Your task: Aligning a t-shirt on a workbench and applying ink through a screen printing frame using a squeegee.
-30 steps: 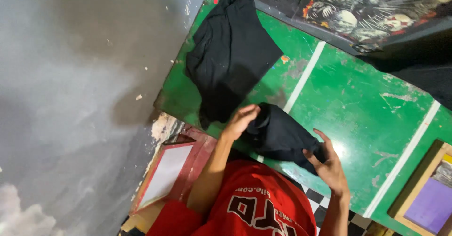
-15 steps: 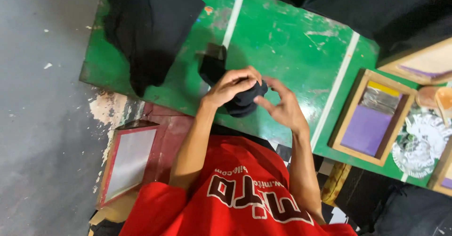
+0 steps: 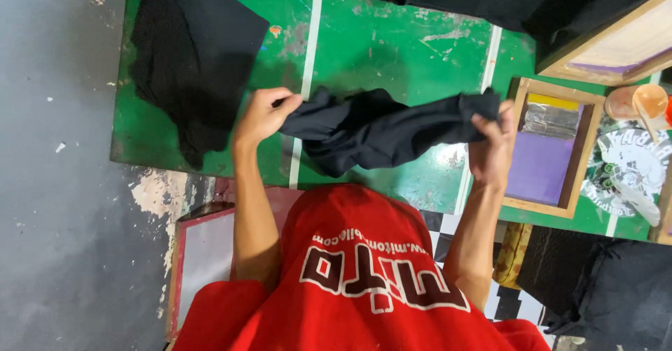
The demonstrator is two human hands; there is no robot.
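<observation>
Both hands have drawn apart, left hand [image 3: 262, 116] and right hand [image 3: 492, 144] fingers pinching the black garment [image 3: 381, 130].

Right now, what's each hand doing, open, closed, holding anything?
Left hand: closed, gripping one end of the black garment.
Right hand: closed, gripping the garment's other end.
</observation>
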